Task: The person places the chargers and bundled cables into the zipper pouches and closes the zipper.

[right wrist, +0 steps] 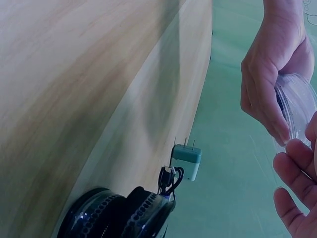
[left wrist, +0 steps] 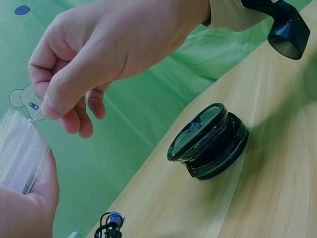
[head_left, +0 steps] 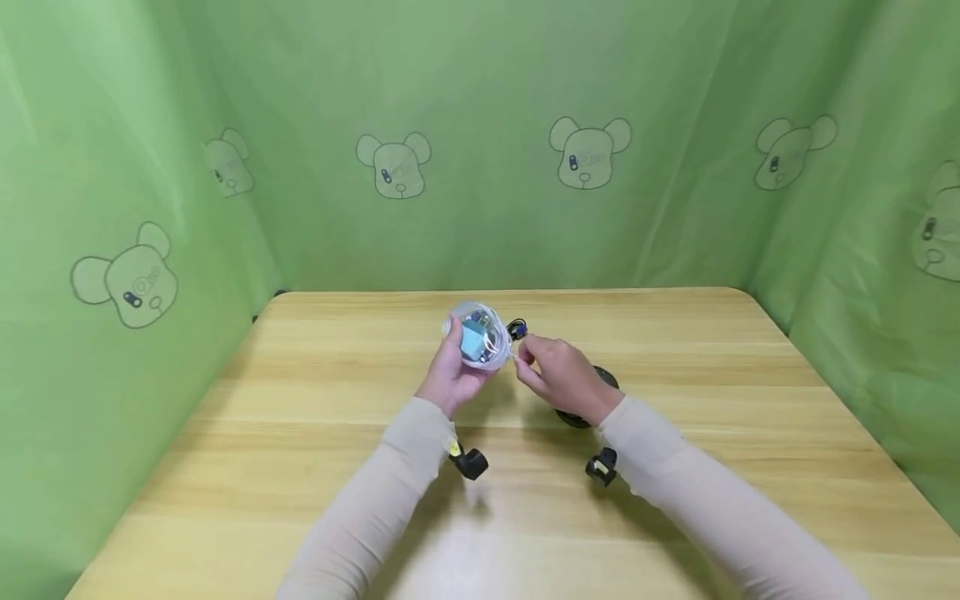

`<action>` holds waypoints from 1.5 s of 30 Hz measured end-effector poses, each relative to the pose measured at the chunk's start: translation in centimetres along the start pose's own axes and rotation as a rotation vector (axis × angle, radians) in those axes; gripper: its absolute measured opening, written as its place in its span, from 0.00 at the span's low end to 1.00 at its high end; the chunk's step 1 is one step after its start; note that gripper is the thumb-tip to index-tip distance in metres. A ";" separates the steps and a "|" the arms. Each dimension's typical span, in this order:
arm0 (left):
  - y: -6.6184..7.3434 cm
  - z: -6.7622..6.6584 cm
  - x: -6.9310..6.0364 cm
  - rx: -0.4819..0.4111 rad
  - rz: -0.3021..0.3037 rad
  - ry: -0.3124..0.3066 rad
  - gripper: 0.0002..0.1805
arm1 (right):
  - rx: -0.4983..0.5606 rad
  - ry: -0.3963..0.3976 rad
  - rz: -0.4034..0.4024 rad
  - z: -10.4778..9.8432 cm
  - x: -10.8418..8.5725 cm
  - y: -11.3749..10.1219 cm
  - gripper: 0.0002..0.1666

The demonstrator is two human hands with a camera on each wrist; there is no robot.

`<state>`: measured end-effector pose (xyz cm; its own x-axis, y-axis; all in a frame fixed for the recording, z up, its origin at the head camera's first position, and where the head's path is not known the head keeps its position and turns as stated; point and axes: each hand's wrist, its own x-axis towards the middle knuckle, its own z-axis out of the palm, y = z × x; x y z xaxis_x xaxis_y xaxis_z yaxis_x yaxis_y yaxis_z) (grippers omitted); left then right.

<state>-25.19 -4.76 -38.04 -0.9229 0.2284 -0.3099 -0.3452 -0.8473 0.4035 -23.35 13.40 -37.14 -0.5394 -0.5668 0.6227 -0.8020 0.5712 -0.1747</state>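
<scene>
My left hand (head_left: 453, 371) holds a clear, round plastic item (head_left: 498, 354) above the far middle of the table. A light-blue block and tangled wires show in it or through it; which, I cannot tell. At its right edge, my right hand (head_left: 561, 371) pinches a thin whitish strand between thumb and index finger. The left wrist view shows this right hand (left wrist: 114, 49) close, with the strand (left wrist: 37, 116) running from the fingertips to the plastic item (left wrist: 22, 153). In the right wrist view, the left hand's fingers (right wrist: 270, 99) curl round the plastic item's side.
A black, glossy round object (left wrist: 210, 141) sits on the wooden table (head_left: 300, 483), partly behind my right hand in the head view. Near it lie a coiled black cable (right wrist: 171, 179) and a teal-and-white plug charger (right wrist: 187, 161). Green curtains (head_left: 480, 233) surround the table's far and side edges.
</scene>
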 end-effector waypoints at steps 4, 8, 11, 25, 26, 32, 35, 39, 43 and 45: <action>-0.1 0.0 0.0 0.021 0.037 0.034 0.39 | -0.007 -0.005 0.004 -0.1 0.1 0.0 0.05; -0.3 0.1 -0.1 0.016 0.045 0.028 0.40 | -0.021 0.008 0.000 -0.1 0.1 -0.1 0.05; -0.3 0.2 -0.2 0.024 0.045 0.011 0.41 | -0.030 0.021 -0.005 -0.2 0.0 -0.1 0.05; -0.2 0.4 -0.3 0.038 0.025 0.017 0.41 | -0.049 0.025 0.011 -0.5 0.2 0.0 0.05; -0.2 0.4 -0.3 0.041 0.023 0.015 0.41 | -0.048 0.025 0.012 -0.5 0.2 0.0 0.05; -0.2 0.3 -0.3 0.062 0.002 0.008 0.40 | -0.049 0.025 0.015 -0.6 0.2 0.0 0.05; -0.3 0.2 -0.3 0.091 -0.010 -0.013 0.39 | -0.048 0.026 0.032 -0.6 0.2 0.2 0.05; -0.4 0.1 -0.3 0.098 -0.020 -0.026 0.38 | -0.047 0.024 0.047 -0.7 0.2 0.3 0.06; -0.4 0.0 -0.3 0.104 -0.025 -0.032 0.37 | -0.047 0.022 0.054 -0.7 0.2 0.2 0.06; -0.4 -0.1 -0.3 0.110 -0.030 -0.038 0.37 | -0.048 0.022 0.058 -0.6 0.2 0.2 0.06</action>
<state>-24.79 -4.47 -38.20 -0.9170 0.2729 -0.2909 -0.3875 -0.7826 0.4873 -23.47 13.82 -36.61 -0.5786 -0.5186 0.6296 -0.7558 0.6310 -0.1749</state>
